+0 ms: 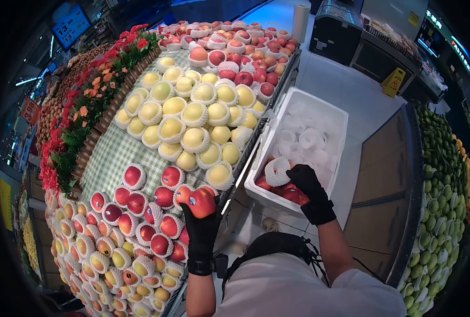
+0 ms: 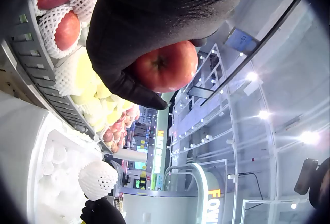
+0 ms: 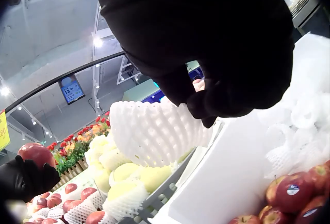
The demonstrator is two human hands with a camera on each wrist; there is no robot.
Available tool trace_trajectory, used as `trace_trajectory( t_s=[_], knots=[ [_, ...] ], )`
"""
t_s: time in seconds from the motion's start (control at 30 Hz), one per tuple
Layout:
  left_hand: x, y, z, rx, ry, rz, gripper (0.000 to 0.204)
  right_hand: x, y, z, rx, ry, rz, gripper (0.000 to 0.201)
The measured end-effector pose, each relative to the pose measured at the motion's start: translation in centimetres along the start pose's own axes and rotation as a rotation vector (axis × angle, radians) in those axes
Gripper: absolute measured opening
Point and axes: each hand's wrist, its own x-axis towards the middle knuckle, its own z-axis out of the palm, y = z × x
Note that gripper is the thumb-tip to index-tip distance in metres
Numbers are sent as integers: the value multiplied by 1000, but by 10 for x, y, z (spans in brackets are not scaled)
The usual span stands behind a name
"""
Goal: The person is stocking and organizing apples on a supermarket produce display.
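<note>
My left hand (image 1: 200, 219), in a black glove, grips a bare red apple (image 1: 201, 203) at the front edge of the fruit display; the left wrist view shows the apple (image 2: 166, 67) held by curled gloved fingers (image 2: 136, 87). My right hand (image 1: 304, 178), also gloved, reaches into a white foam box (image 1: 330, 113) and pinches a white foam net sleeve (image 1: 277, 171). In the right wrist view the net sleeve (image 3: 152, 131) hangs from the fingertips (image 3: 206, 103) above red apples (image 3: 289, 193) lying in the box.
The sloped display carries red apples in nets (image 1: 134, 222), yellow pears in nets (image 1: 193, 119) on green checked cloth, and more red apples (image 1: 240, 53) at the back. Red flowers (image 1: 82, 111) border its left side. Green fruit (image 1: 441, 201) fills a stand at right. A yellow floor sign (image 1: 393, 82) stands beyond.
</note>
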Motion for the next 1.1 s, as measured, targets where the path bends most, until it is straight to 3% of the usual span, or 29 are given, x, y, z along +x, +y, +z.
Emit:
trace_trajectory(
  t_s=[0.1,0.17,0.27,0.33,0.37,0.5,0.53,0.6,0.7,0.8,0.83,0.93,1.0,1.07,1.1],
  knots=[
    [14,-6,5,-1083,-73,-520,84,3,32,-17,66,34,93,34],
    [10,4,24,-808,-43,-419,85,9,46,-28,-9,11,165,35],
    [10,2,37,-504,-68,-333,86,0,53,-49,177,55,206,32],
    [15,-2,43,-504,-92,-366,86,6,94,-43,40,93,-28,29],
    [17,-4,46,-586,-95,-419,86,8,103,-45,0,75,-46,28],
    [25,-18,53,-902,-113,-656,87,15,153,-42,-251,132,-391,24],
    [24,-15,59,-834,-105,-624,88,16,154,-44,-326,139,-446,22],
    [22,-8,74,-700,-90,-559,90,21,155,-50,-480,128,-386,19],
    [28,-32,59,-985,-349,-660,81,34,152,-63,-642,235,-267,16],
    [27,-31,74,-689,-197,-532,84,41,118,-77,-127,515,219,31],
    [26,-34,76,-535,-210,-448,78,46,116,-82,-251,506,155,41],
    [24,-37,85,-71,-242,-196,59,42,105,-94,-162,429,66,37],
    [20,-18,102,241,-258,-26,51,39,92,-97,-242,320,-112,28],
    [21,-18,112,429,-234,57,48,40,88,-89,172,162,-50,25],
    [21,-12,121,524,-220,100,49,36,74,-93,303,-33,55,26]
  ],
)
